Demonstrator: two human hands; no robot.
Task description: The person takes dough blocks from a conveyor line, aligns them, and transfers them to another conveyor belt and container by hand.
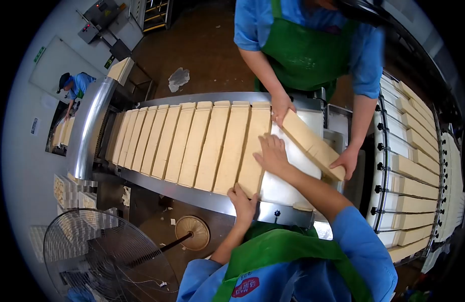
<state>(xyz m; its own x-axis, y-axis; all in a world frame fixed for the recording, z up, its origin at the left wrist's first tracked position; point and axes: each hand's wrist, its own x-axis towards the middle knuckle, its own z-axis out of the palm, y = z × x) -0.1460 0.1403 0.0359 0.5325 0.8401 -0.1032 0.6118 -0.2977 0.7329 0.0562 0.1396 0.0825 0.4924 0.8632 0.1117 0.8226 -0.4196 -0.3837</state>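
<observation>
Long cream-coloured slabs lie side by side across a conveyor belt [280,189]. My left hand [242,204] has its thumb and fingers around the near end of the rightmost slab in the row [255,151]. Higher up on that same slab rests my right hand [273,153], its fingers stretched out and spread over the right edge. Just beyond, a co-worker holds a separate slab [313,146] at a slant, one hand [282,106] at its far end and the other [347,162] at its near end.
Metal side rails [187,194] border the belt. A second line [386,151] at the right carries more slabs between bars with black knobs. A large caged fan [109,256] stands at lower left. Another person [79,85] works behind the curved metal cover [89,131].
</observation>
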